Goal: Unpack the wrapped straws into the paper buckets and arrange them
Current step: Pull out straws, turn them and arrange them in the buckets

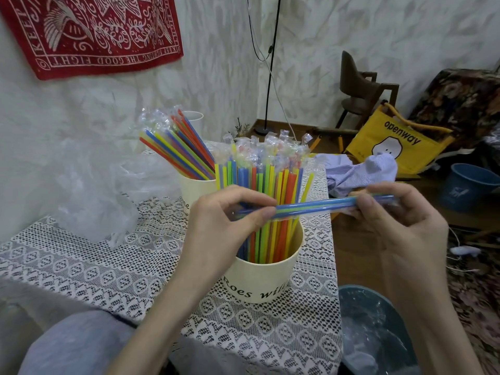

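- Two hands meet over the near paper bucket [259,269], and between them we hold a small bundle of wrapped straws [316,207].
- Our left hand [224,223] comes in from the lower left, wrist bent, thumb and curled fingers pinching the bundle's left end.
- Our right hand [397,226] reaches in from the lower right, its fingers curled round the right end, where the clear wrapper bunches.
- We see the bundle's long axis lying almost level, running left to right and rising slightly toward the right, just in front of the straws standing in the near bucket.
- Those standing straws [267,198] point upward, wrapper tips on top.
- We see a far paper bucket [196,189] behind, its straws [178,147] leaning up and to the left.
- Both buckets stand on the lace-covered bench [94,266].
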